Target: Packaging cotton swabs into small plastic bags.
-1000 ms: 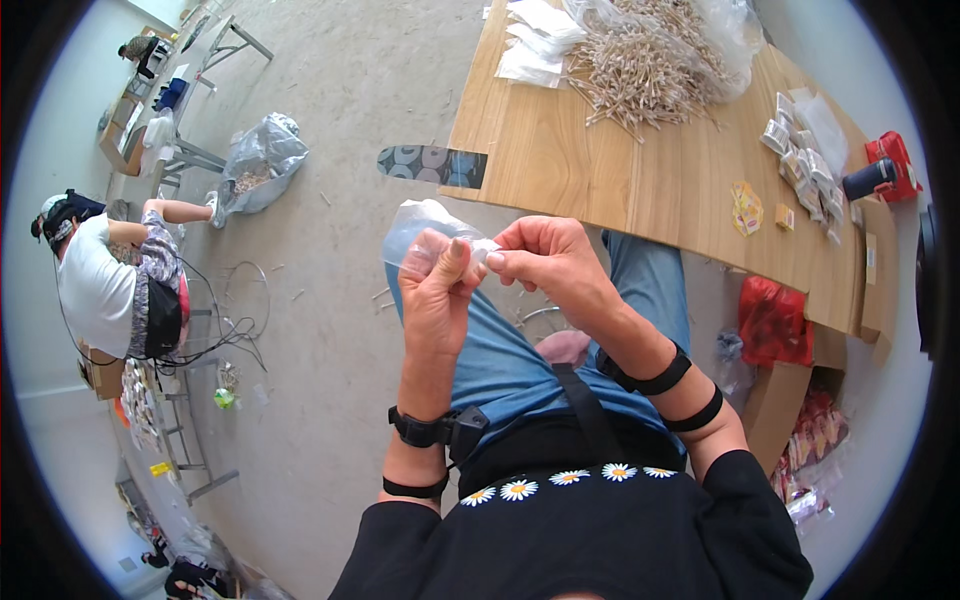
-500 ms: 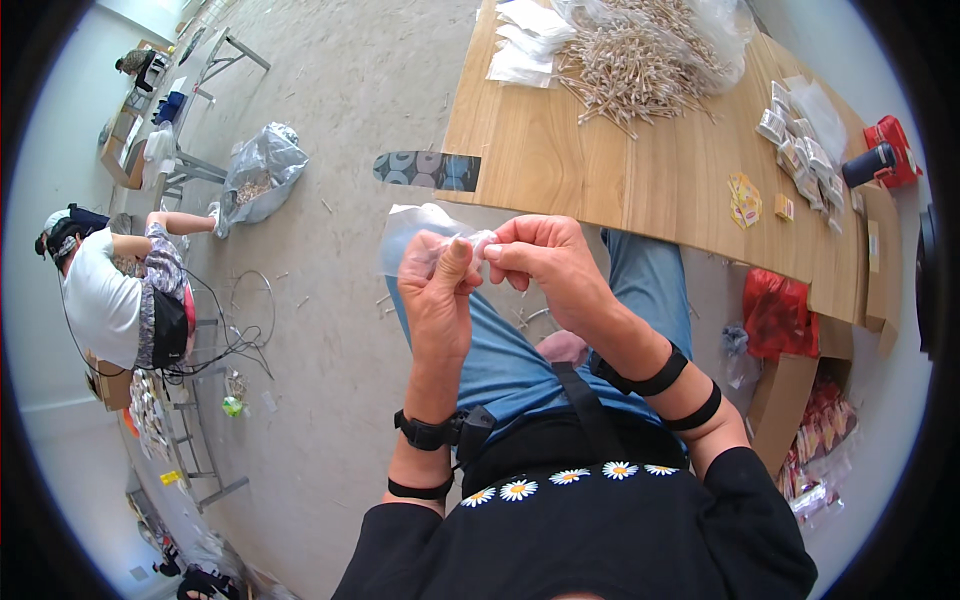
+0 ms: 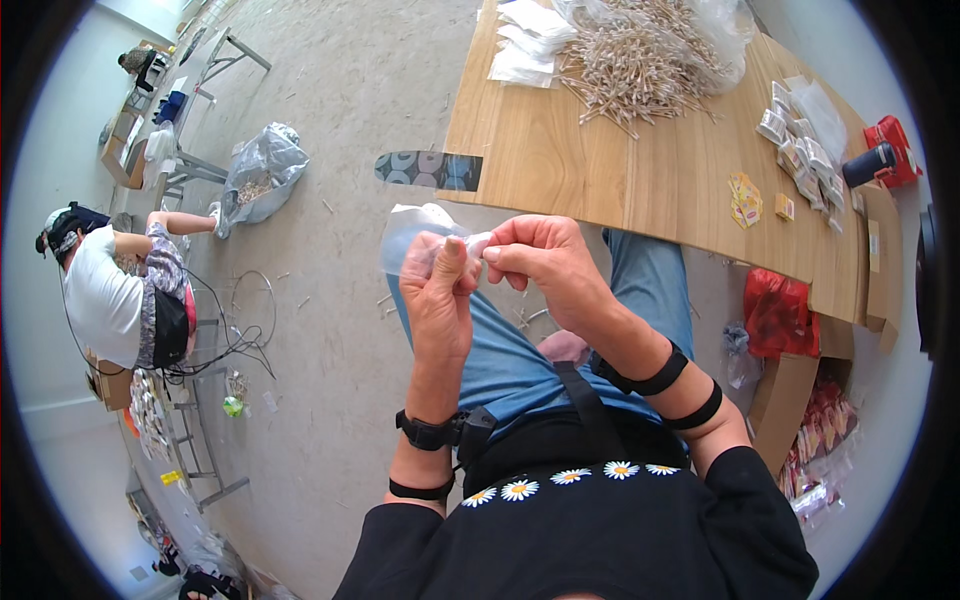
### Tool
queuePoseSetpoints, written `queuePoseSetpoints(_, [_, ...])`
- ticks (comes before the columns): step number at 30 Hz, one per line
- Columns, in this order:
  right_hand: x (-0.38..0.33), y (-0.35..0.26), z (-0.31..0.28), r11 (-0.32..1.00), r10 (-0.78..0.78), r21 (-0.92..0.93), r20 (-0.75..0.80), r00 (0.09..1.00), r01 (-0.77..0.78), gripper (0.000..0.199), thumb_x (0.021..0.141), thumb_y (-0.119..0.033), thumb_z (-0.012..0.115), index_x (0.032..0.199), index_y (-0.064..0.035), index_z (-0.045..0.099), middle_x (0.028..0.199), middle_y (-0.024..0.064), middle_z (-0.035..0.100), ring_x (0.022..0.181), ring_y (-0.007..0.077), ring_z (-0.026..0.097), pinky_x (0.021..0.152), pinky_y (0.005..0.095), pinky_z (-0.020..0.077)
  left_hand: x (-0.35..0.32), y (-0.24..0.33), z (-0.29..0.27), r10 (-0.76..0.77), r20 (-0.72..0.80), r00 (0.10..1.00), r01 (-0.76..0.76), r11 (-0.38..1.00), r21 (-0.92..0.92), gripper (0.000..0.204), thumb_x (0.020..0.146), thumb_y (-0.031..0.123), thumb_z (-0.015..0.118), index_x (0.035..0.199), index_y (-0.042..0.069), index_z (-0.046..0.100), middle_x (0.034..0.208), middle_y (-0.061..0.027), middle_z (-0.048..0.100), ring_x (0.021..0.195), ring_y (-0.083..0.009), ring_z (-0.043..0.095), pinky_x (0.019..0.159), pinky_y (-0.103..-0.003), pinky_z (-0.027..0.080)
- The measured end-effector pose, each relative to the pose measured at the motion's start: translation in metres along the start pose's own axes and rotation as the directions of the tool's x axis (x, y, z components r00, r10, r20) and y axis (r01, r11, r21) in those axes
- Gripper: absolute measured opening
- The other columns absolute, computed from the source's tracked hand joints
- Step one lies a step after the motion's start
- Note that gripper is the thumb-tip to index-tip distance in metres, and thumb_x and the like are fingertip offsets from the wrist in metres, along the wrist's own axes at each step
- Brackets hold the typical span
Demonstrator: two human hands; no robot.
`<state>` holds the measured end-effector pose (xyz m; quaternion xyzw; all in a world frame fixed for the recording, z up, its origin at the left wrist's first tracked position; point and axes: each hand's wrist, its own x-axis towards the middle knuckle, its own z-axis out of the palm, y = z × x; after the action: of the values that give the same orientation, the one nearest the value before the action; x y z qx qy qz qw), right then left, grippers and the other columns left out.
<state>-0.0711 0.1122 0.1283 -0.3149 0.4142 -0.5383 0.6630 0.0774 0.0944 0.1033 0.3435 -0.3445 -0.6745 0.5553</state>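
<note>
A thin, clear plastic bag [image 3: 402, 236] hangs over my lap, just off the table's near left corner. My left hand [image 3: 442, 285] is closed on it with the thumb up, and some fingers show through the film. Close against it, my right hand [image 3: 545, 262] pinches a gathered bit of the same plastic between thumb and fingertips. Whether anything small lies inside the pinch is hidden. On the wooden table [image 3: 560, 170] beyond my hands is a big heap of cotton swabs [image 3: 640, 65], partly in a clear bag.
White packets [image 3: 525, 45] lie left of the heap. Small filled packs [image 3: 805, 150], yellow cards [image 3: 745, 200], a dark bottle [image 3: 868, 165] and a red bag [image 3: 893, 150] are on the right. Cartons [image 3: 785, 410] stand below. Another person [image 3: 105, 290] sits at the left near a grey sack [image 3: 262, 175].
Both hands stay at nearly the same spot, still holding the plastic bag. My fingers have shifted only slightly at the pinched plastic.
</note>
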Motion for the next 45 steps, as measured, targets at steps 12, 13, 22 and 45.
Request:
queuePoseSetpoints(12, [0.002,-0.003,0.007,0.994,0.013,-0.105,-0.019,1.0,-0.015,0.012,0.088,-0.011,0.066,0.086,0.0006,0.069,0.069,0.0008,0.064,0.058,0.0031,0.051,0.052,0.0182,0.0384,-0.005,0.003,0.005,0.064,-0.049,0.997,-0.052,0.973,0.225,0.025,0.096,0.024,0.067,0.081,0.009,0.053,0.068,0.004,0.049,0.062,-0.0048,0.043,0.059,-0.019,0.033])
queuePoseSetpoints(13, [0.002,-0.003,0.007,0.99,0.01,-0.137,-0.037,0.999,-0.015,0.012,0.087,-0.011,0.066,0.085,0.0001,0.069,0.068,0.0003,0.063,0.058,0.0029,0.051,0.052,0.0183,0.0382,-0.005,0.002,0.006,0.066,-0.048,0.997,-0.054,0.973,0.226,0.025,0.096,0.024,0.067,0.081,0.009,0.053,0.068,0.004,0.049,0.062,-0.0048,0.043,0.059,-0.019,0.033])
queuePoseSetpoints(22, [0.004,0.001,0.005,0.643,-0.426,-0.72,-0.053,0.903,0.261,0.01,0.079,-0.006,0.061,0.081,0.0037,0.063,0.065,0.0168,0.059,0.057,0.025,0.06,0.057,0.0364,0.0464,-0.012,0.016,-0.009,0.431,-0.098,0.897,-0.273,0.714,0.645,0.015,0.088,0.0,0.07,0.096,0.004,0.058,0.086,-0.0019,0.059,0.077,-0.0078,0.055,0.071,-0.022,0.048])
queuePoseSetpoints(45, [-0.003,-0.001,0.025,0.729,-0.349,-0.613,0.05,0.936,0.304,0.021,0.081,-0.006,0.075,0.092,0.0008,0.059,0.072,0.0037,0.059,0.061,0.0091,0.053,0.054,0.0255,0.0446,-0.008,0.022,-0.007,-0.015,-0.079,0.997,0.019,0.999,0.05,0.015,0.086,-0.007,0.066,0.096,0.001,0.059,0.088,-0.0092,0.07,0.077,-0.0136,0.067,0.07,-0.025,0.053])
